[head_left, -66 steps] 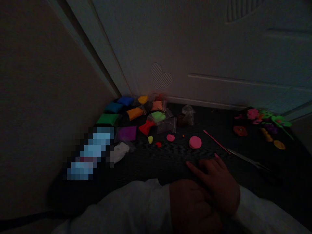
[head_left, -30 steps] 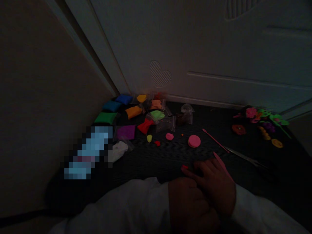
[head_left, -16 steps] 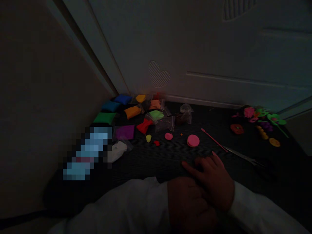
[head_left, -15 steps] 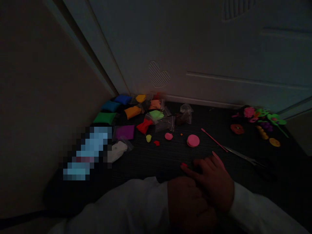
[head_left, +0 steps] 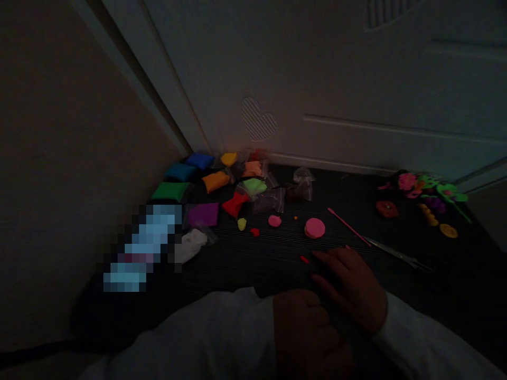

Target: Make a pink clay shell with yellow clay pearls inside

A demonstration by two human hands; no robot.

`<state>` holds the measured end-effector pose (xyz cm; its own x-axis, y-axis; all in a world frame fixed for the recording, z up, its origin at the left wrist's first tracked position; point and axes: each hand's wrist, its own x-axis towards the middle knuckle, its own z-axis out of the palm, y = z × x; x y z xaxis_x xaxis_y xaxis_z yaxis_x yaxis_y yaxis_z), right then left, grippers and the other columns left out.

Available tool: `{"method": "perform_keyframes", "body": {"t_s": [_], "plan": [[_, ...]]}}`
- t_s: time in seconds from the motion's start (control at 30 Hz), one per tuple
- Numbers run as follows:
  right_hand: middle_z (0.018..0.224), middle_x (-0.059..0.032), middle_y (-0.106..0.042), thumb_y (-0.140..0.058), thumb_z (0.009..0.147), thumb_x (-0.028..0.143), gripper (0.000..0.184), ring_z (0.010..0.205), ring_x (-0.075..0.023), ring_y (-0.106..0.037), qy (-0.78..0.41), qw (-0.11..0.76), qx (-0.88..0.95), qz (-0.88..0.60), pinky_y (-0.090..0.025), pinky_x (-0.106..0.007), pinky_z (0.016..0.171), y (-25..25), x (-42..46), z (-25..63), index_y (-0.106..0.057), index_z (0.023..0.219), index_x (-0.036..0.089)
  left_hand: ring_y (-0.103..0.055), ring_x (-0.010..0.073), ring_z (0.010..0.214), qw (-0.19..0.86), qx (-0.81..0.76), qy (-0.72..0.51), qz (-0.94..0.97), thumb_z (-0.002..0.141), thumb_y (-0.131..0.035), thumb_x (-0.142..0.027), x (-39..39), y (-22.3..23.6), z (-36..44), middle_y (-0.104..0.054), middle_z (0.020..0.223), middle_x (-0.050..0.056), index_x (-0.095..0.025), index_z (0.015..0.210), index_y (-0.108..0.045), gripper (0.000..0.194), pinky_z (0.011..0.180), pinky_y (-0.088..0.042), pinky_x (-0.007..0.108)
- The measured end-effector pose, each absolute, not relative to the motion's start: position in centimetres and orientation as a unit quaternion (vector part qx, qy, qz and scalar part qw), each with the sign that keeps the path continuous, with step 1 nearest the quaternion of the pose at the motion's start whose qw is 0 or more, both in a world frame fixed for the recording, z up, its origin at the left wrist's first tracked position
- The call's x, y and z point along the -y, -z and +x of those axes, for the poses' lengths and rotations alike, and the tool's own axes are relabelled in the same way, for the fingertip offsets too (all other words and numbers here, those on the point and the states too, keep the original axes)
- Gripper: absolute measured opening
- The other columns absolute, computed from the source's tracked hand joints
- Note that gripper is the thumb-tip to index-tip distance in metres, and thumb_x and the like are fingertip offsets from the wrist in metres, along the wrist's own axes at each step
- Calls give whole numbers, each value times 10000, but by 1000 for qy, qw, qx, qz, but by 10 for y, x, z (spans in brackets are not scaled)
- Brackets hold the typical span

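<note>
A small elongated piece of red clay (head_left: pixel 304 259) lies on the dark tabletop, just left of my right hand's fingertips. My right hand (head_left: pixel 350 287) is open above the table, thumb and fingers apart, with nothing between them. It covers most of a pink modelling tool, whose tip (head_left: pixel 347 247) shows beyond the knuckles. My left hand (head_left: pixel 311 332) rests near the front with its fingers curled under; whatever they may hold is hidden. Farther back sits a round pink clay disc (head_left: pixel 315 228) on a paler layer, beside a tiny orange ball (head_left: pixel 295 218) and a pink lump (head_left: pixel 274 221).
Bags of coloured clay (head_left: pixel 216 181) crowd the back left, near a blurred bright screen (head_left: pixel 144 248). A pink stick (head_left: pixel 348 227) touches scissors (head_left: pixel 396 255) on the right. Finished clay shapes (head_left: pixel 435 192) stand at the far right. A panelled wall (head_left: pixel 336 142) borders the back.
My right hand has lifted its index finger off the red clay and drawn back to the right. The red piece now looks longer and lies slightly farther away. My left hand stays put.
</note>
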<state>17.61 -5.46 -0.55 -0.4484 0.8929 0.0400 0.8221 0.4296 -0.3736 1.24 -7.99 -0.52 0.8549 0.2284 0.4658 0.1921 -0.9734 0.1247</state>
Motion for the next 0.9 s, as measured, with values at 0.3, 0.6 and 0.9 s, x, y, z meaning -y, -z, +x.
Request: {"method": "perform_keyframes", "body": {"t_s": [0.3,0.6,0.9], "plan": [[945,-39,-615,-444,856,374,272,849,-219,-563,-147,86,833,-527,-374,-424,776,-6,46,155,-564,1084,286,-395,98,448,29,-126,-301,945,809,-454,-401,76,1,11,-418,447,-26,-188,672,-577,282,475,-276,277],[926,-12,-663,-429,862,273,203,856,-153,-615,-205,145,818,-517,-446,-314,778,-30,46,153,-606,959,249,-566,185,768,-2,-540,-218,813,871,-363,-211,20,-27,-62,-588,895,118,-107,934,-589,256,621,-417,298],[855,5,-672,-484,830,259,152,762,-122,-633,-285,258,767,-514,-481,-251,692,-55,45,114,-586,935,219,-579,156,867,175,-626,-162,743,851,-491,-290,16,-8,-67,-598,963,56,-120,945,-574,211,773,-483,369]]}}
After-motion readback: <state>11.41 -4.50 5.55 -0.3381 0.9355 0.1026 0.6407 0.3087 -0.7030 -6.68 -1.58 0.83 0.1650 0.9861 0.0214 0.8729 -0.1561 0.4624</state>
